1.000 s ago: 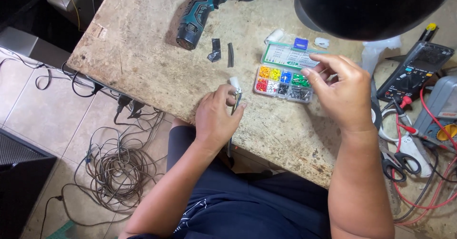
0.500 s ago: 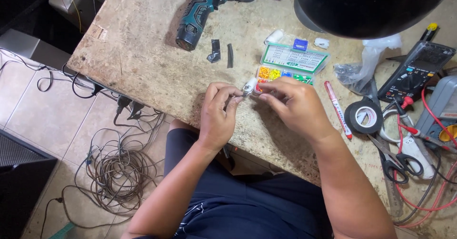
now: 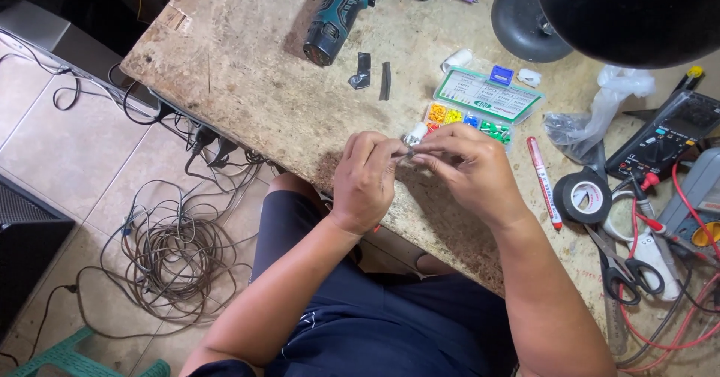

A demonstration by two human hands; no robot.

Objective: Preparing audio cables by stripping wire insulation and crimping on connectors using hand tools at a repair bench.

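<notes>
The left hand [image 3: 365, 178] and the right hand [image 3: 466, 168] meet over the near edge of the worn wooden table [image 3: 255, 84], fingertips pinched together on a small white connector [image 3: 415, 135] held between them; both hands are closed around it, and most of the piece is hidden by the fingers. Just beyond the hands lies an open plastic box [image 3: 480, 111] with compartments of orange, yellow, blue and green bits, its lid tipped up behind. Farther off, at the far left of the table, lies a teal cordless drill [image 3: 352, 2], with two short black strips [image 3: 373, 73] nearer. To the right of the hands lie a red-and-white marker [image 3: 543, 182], a roll of black tape [image 3: 583, 195], scissors [image 3: 619, 268] and a black meter [image 3: 664, 137] with red leads. A coil of brown cable [image 3: 176, 253] lies on the tiled floor at the left.
</notes>
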